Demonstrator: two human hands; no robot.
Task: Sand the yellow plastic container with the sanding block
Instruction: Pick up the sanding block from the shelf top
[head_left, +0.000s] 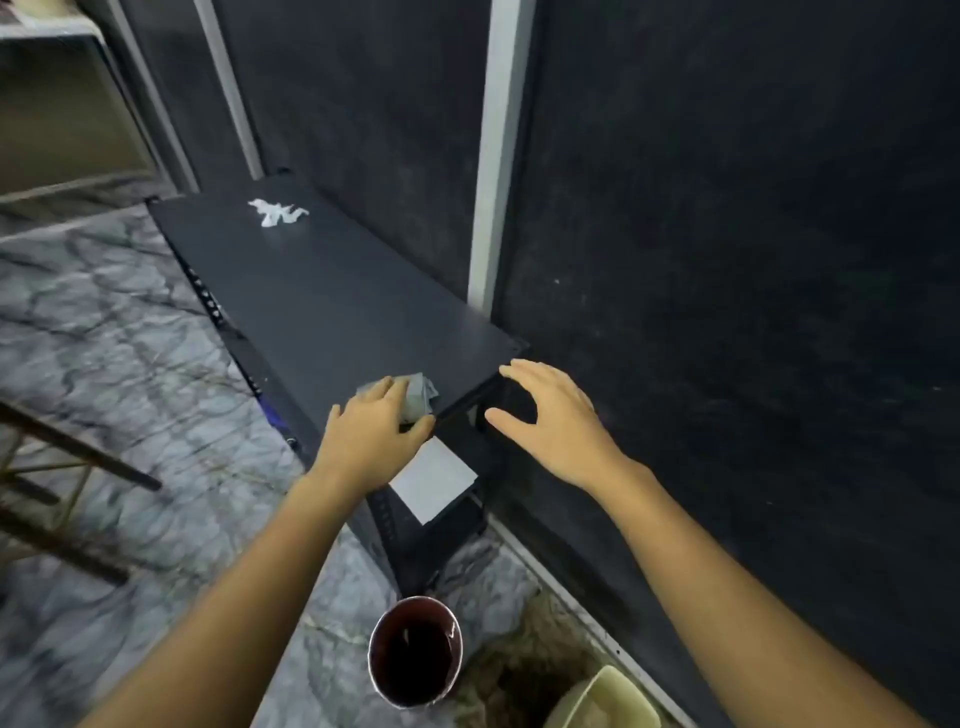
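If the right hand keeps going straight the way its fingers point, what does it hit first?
Probably the near right corner of the dark shelf top: the right hand hovers open with fingers aimed up-left at that edge. Depth is unclear, so it could pass just above and reach the grey pad under the left hand.

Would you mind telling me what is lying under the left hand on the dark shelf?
A pale grey-green wad shows beyond the left hand's fingers, near the dark shelf's corner. The hand covers the rest, so its identity stays unclear.
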